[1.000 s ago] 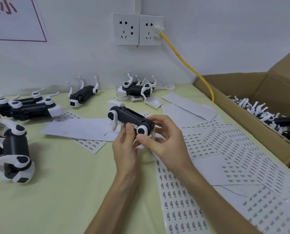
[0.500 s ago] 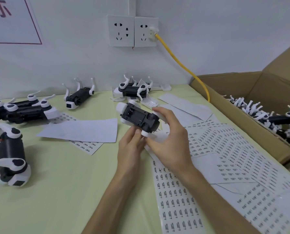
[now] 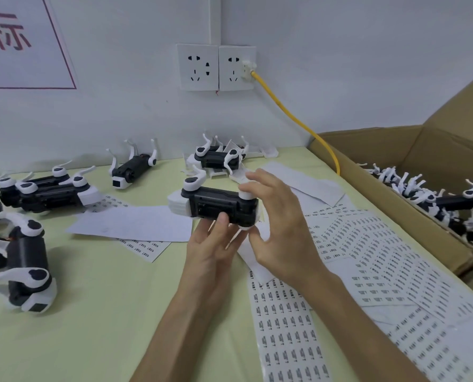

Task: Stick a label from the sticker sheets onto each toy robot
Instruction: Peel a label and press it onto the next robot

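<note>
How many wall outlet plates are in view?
2. Left outlet plate, nothing plugged in; right outlet plate beside it, with the yellow cable plugged in. None seems hidden.

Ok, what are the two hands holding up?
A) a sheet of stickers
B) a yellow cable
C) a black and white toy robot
C: the left hand and right hand grip the black and white plastic toy robot, while the white sticker sheets lie flat on the pale green table.
</note>
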Action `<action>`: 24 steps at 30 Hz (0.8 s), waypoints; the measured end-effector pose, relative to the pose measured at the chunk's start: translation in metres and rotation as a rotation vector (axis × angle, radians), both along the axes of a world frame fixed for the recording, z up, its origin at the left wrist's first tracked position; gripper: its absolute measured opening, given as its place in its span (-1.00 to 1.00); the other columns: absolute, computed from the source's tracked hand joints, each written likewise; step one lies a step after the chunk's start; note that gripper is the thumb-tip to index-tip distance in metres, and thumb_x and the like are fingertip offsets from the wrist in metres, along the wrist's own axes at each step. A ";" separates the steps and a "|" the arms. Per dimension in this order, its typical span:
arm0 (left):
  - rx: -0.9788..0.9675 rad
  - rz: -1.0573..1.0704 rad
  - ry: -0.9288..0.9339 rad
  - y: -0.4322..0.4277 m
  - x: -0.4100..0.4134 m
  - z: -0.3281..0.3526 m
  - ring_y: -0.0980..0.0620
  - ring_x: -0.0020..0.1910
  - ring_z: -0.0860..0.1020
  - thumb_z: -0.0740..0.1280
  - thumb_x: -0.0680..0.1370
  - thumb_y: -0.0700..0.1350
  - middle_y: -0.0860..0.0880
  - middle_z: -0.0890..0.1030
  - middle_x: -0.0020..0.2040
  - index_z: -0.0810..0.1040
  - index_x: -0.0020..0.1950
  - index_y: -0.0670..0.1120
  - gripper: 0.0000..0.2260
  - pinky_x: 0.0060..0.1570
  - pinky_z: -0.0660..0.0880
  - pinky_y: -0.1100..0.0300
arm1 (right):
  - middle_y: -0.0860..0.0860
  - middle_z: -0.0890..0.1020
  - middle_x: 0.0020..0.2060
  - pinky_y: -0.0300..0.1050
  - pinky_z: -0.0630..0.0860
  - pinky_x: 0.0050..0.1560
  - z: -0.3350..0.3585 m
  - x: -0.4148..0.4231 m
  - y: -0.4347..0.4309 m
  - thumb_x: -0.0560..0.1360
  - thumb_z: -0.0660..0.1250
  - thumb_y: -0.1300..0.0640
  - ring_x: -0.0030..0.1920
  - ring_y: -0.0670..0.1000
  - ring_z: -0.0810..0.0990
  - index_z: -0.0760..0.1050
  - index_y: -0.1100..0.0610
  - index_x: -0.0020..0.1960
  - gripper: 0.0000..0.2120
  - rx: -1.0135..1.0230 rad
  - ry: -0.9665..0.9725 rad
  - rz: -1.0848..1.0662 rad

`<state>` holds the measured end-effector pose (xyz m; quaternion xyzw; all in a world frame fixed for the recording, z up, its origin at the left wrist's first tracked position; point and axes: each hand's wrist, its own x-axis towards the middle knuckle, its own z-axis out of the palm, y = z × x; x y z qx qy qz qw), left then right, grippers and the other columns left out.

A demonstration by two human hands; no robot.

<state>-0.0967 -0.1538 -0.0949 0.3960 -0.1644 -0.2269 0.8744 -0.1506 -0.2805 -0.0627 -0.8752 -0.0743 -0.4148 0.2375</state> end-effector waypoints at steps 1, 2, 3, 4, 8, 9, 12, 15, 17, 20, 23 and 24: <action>-0.007 0.010 -0.008 0.000 0.000 0.000 -0.14 0.34 0.59 0.41 0.60 -0.01 -0.16 0.60 0.38 0.52 0.44 -0.11 -0.58 0.26 0.53 0.07 | 0.07 0.48 0.39 -0.06 0.27 0.48 -0.003 0.001 0.001 0.26 0.41 0.49 0.49 0.05 0.37 0.44 0.18 0.34 -0.33 0.004 -0.024 -0.037; -0.010 0.018 -0.014 -0.001 -0.001 0.000 -0.17 0.35 0.59 0.44 0.57 -0.02 -0.19 0.60 0.38 0.54 0.42 -0.11 -0.56 0.26 0.54 0.09 | 0.07 0.48 0.39 -0.07 0.26 0.48 -0.006 0.001 0.002 0.27 0.41 0.48 0.50 0.05 0.37 0.43 0.18 0.34 -0.33 0.014 -0.040 -0.061; -0.007 0.023 -0.018 0.000 -0.001 -0.001 -0.19 0.35 0.58 0.46 0.54 -0.03 -0.20 0.61 0.36 0.57 0.39 -0.10 -0.57 0.26 0.54 0.09 | 0.07 0.48 0.40 -0.08 0.26 0.48 -0.009 0.001 0.003 0.28 0.42 0.47 0.50 0.05 0.37 0.43 0.19 0.35 -0.34 0.022 -0.050 -0.078; -0.002 0.025 -0.021 -0.001 -0.001 -0.001 -0.21 0.36 0.58 0.48 0.53 -0.05 -0.22 0.62 0.34 0.60 0.36 -0.10 -0.59 0.27 0.55 0.09 | 0.07 0.48 0.40 -0.09 0.25 0.48 -0.012 0.002 0.002 0.30 0.42 0.46 0.49 0.05 0.38 0.42 0.19 0.37 -0.35 0.027 -0.055 -0.092; 0.026 0.022 -0.032 -0.001 0.000 -0.006 -0.21 0.37 0.57 0.48 0.52 -0.09 -0.20 0.65 0.31 0.66 0.30 -0.07 -0.65 0.30 0.55 0.08 | 0.07 0.48 0.40 -0.08 0.29 0.46 -0.016 0.001 -0.004 0.32 0.47 0.38 0.48 0.04 0.39 0.44 0.19 0.41 -0.33 0.034 -0.021 -0.105; 0.034 0.021 -0.034 0.000 0.000 -0.006 -0.20 0.36 0.58 0.49 0.51 -0.08 -0.19 0.65 0.31 0.66 0.30 -0.06 -0.64 0.28 0.55 0.10 | 0.06 0.47 0.41 -0.05 0.31 0.46 -0.016 0.000 -0.006 0.32 0.48 0.35 0.48 0.04 0.39 0.44 0.18 0.42 -0.31 0.036 -0.007 -0.102; 0.067 0.039 -0.050 0.001 0.000 -0.004 -0.17 0.32 0.60 0.48 0.51 -0.05 -0.18 0.65 0.30 0.68 0.28 -0.04 -0.66 0.22 0.56 0.13 | 0.04 0.46 0.42 -0.03 0.33 0.45 -0.017 0.000 -0.006 0.35 0.50 0.23 0.46 0.01 0.40 0.41 0.16 0.46 -0.30 0.045 0.027 -0.097; 0.107 0.059 -0.083 0.001 -0.002 -0.003 -0.11 0.24 0.65 0.48 0.53 -0.01 -0.16 0.67 0.27 0.71 0.23 0.01 -0.73 0.18 0.55 0.11 | -0.06 0.50 0.37 -0.10 0.35 0.41 -0.019 0.000 -0.002 0.37 0.55 0.13 0.36 -0.16 0.44 0.40 0.14 0.47 -0.30 0.116 0.040 -0.088; 0.109 0.042 -0.093 0.002 -0.002 0.000 -0.07 0.21 0.65 0.45 0.54 0.09 -0.13 0.67 0.30 0.69 0.26 0.03 -0.68 0.18 0.54 0.08 | -0.11 0.54 0.30 -0.08 0.41 0.37 -0.020 0.000 -0.001 0.37 0.56 0.09 0.32 -0.20 0.47 0.42 0.10 0.45 -0.31 0.183 0.037 -0.074; 0.064 0.020 -0.040 0.003 -0.002 0.001 0.00 0.30 0.61 0.28 0.64 0.26 -0.04 0.63 0.36 0.62 0.37 0.03 -0.57 0.29 0.48 0.00 | -0.13 0.59 0.19 -0.04 0.51 0.28 -0.021 0.000 -0.003 0.32 0.59 0.07 0.24 -0.12 0.56 0.48 0.05 0.38 -0.34 0.243 0.049 -0.064; -0.042 -0.022 0.146 0.003 -0.002 0.004 0.01 0.37 0.57 0.16 0.66 0.25 0.00 0.64 0.33 0.63 0.33 0.02 -0.55 0.30 0.42 0.03 | -0.14 0.63 0.16 -0.19 0.52 0.22 -0.023 0.000 -0.005 0.26 0.62 0.07 0.20 -0.15 0.60 0.53 0.02 0.33 -0.33 0.254 0.070 -0.081; -0.067 -0.036 0.183 0.002 -0.002 0.004 0.01 0.37 0.58 0.16 0.66 0.24 -0.01 0.65 0.32 0.62 0.34 0.01 -0.55 0.28 0.44 0.05 | -0.15 0.63 0.16 -0.21 0.52 0.22 -0.023 0.001 -0.006 0.25 0.62 0.06 0.20 -0.16 0.60 0.53 0.01 0.33 -0.33 0.260 0.082 -0.088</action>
